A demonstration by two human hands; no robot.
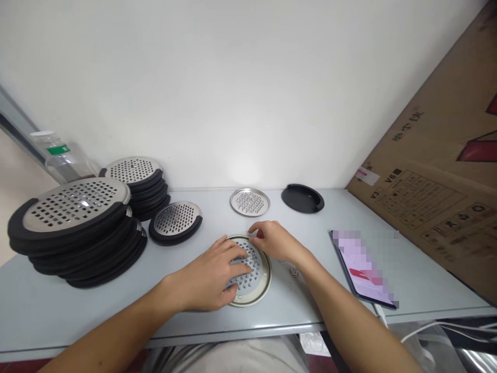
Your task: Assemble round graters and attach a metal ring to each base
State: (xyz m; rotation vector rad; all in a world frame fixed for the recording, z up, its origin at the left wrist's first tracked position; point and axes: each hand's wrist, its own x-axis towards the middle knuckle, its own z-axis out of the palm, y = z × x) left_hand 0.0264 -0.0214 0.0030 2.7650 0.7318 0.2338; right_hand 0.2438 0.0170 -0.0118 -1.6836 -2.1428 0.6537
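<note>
A round metal disc (264, 280) lies near the table's front edge, with a pale rim and a grey middle full of raised grating teeth. My left hand (212, 274) rests over its left side, fingers spread on the teeth and the thumb by the near rim. At the far rim is my right hand (277, 241), its thumb and index finger curled toward each other; what sits between them, if anything, is too small to tell. Beyond the hands lie a loose silver grater disc (250, 202) and a black round holder (301, 199) with a raised edge.
Black-rimmed graters stand in a tall stack (77, 228) and a farther stack (134, 178) at left, with a single grater (176, 220) beside them. A clear jar (62, 155) stands behind. On the right are a phone (363, 269) with a cable and a large cardboard box (435, 171).
</note>
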